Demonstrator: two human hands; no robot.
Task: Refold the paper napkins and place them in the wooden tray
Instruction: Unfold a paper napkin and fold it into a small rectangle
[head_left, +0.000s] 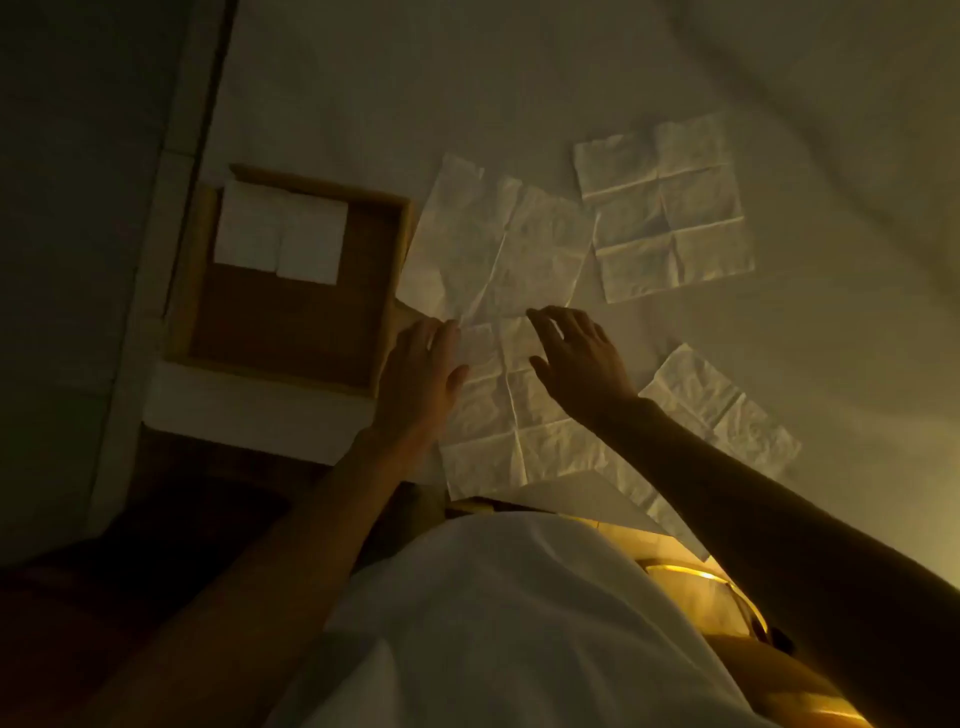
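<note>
The wooden tray (192, 291) sits at the left on the white sheet, with two folded white napkins (280, 234) side by side in its far half. Several unfolded creased napkins lie spread out: the nearest one (498, 426) under my hands, one beyond it (498, 249), one at the far right (670, 208), one at the near right (727, 410). My left hand (421, 374) lies flat on the nearest napkin's left edge. My right hand (576, 353) hovers over its far right part, fingers spread, holding nothing.
The white sheet (467, 78) covers a bed-like surface that stretches far and right. A dark wall and a floor strip run along the left. The sheet's near edge lies just below the tray. My white shirt fills the bottom centre. The light is dim and yellowish.
</note>
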